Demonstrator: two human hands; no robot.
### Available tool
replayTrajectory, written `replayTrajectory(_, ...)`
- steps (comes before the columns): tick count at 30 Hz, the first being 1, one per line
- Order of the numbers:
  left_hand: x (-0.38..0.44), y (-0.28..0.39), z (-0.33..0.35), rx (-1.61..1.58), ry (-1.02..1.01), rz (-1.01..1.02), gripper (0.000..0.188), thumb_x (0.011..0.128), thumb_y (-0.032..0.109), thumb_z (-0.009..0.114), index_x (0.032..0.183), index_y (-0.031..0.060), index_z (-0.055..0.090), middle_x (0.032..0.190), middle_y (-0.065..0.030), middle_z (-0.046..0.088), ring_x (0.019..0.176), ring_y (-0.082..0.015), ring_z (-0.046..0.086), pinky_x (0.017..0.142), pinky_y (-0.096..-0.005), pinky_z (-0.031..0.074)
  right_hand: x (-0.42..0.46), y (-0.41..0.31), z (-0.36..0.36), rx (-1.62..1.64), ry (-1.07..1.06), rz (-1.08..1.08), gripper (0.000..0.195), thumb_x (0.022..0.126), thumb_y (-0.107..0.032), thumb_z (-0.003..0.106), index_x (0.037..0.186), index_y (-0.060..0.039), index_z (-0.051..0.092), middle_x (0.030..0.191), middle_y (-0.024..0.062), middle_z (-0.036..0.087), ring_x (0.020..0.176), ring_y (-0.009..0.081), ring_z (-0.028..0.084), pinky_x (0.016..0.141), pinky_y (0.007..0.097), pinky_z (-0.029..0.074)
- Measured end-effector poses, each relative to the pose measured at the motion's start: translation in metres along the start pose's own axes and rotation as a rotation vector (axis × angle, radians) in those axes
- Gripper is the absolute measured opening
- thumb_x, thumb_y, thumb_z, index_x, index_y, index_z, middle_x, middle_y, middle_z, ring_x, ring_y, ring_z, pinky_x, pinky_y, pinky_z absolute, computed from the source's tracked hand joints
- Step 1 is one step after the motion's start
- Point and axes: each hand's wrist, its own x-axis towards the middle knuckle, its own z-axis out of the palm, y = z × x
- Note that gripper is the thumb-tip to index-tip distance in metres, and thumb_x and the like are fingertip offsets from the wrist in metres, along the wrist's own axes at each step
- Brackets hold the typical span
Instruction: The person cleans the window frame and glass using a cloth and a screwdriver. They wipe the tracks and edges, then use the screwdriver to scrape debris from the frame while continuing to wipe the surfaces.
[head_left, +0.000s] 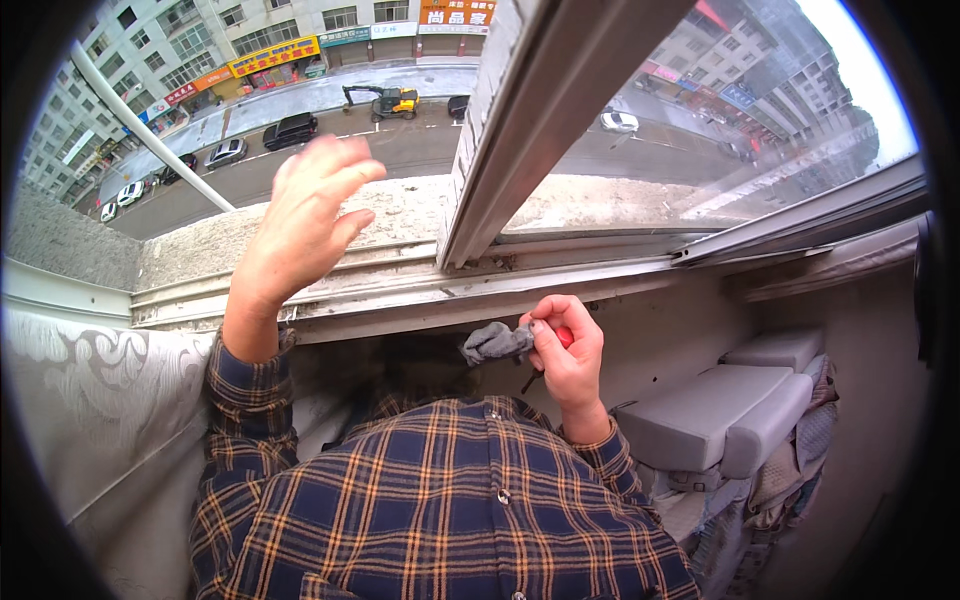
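My left hand (296, 225) is raised at the open part of the sliding window, over the sill, with nothing in it. Its fingers are apart and blurred. In front of my chest, my right hand (574, 360) grips a crumpled grey cloth (491, 343) between thumb and fingers. The same hand holds a red-handled tool (565, 337), mostly hidden by the fingers; its thin dark shaft points down, perhaps a screwdriver's. Just beyond both hands runs the white window track (390, 289), with dirt in its grooves.
A metal window frame post (517, 142) slants up beside a glass pane (645, 165). Outside lie a rough concrete ledge (405, 202) and a street far below, with cars and an excavator (394, 103). A patterned curtain (97, 375) hangs left; grey cushions (705, 412) are stacked right.
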Motion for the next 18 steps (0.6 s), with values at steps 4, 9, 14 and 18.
replayTrajectory(4, 0.041, 0.005, 0.012, -0.291, -0.107, 0.107, 0.022, 0.084, 0.003, 0.06, 0.104, -0.0004, 0.067, 0.099, -0.0201, 0.068, 0.089, -0.0344, 0.066, 0.083, -0.039, 0.053, 0.0, -0.001, 0.001, -0.152, 0.07, -0.143, 0.011, 0.094, 0.0, 0.056, 0.105, -0.0016, 0.056, 0.074, -0.004, 0.058, 0.059, -0.0011, 0.04, 0.053, 0.0146, 0.033)
replayTrajectory(9, 0.099, 0.028, -0.019, -0.178, -0.265, 0.153, 0.028, 0.083, 0.005, 0.059, 0.108, -0.0009, 0.068, 0.103, -0.0194, 0.069, 0.091, -0.0322, 0.068, 0.083, -0.0381, 0.054, 0.0, 0.004, 0.009, -0.361, 0.145, -0.294, 0.012, 0.092, -0.002, 0.063, 0.103, -0.0007, 0.058, 0.061, -0.0086, 0.045, 0.054, -0.0013, 0.034, 0.048, 0.0167, 0.029)
replayTrajectory(14, 0.145, 0.046, 0.005, -0.566, -0.511, 0.095, 0.031, 0.085, 0.019, 0.063, 0.112, 0.0062, 0.068, 0.097, -0.0125, 0.071, 0.075, -0.02, 0.067, 0.069, -0.0336, 0.056, 0.013, -0.018, 0.032, -0.566, 0.164, -0.518, 0.017, 0.082, -0.004, 0.076, 0.088, 0.0006, 0.062, 0.053, 0.0029, 0.049, 0.047, 0.0112, 0.045, 0.046, 0.0247, 0.038)
replayTrajectory(18, 0.16, 0.041, 0.101, -0.763, -0.632, 0.434, 0.037, 0.086, 0.022, 0.07, 0.119, 0.0049, 0.066, 0.107, -0.0073, 0.069, 0.098, -0.0154, 0.062, 0.084, -0.0314, 0.049, 0.026, -0.035, 0.048, -0.83, 0.213, -0.732, 0.025, 0.075, -0.015, 0.082, 0.085, -0.0013, 0.063, 0.054, 0.0052, 0.05, 0.048, 0.0213, 0.049, 0.045, 0.032, 0.04)
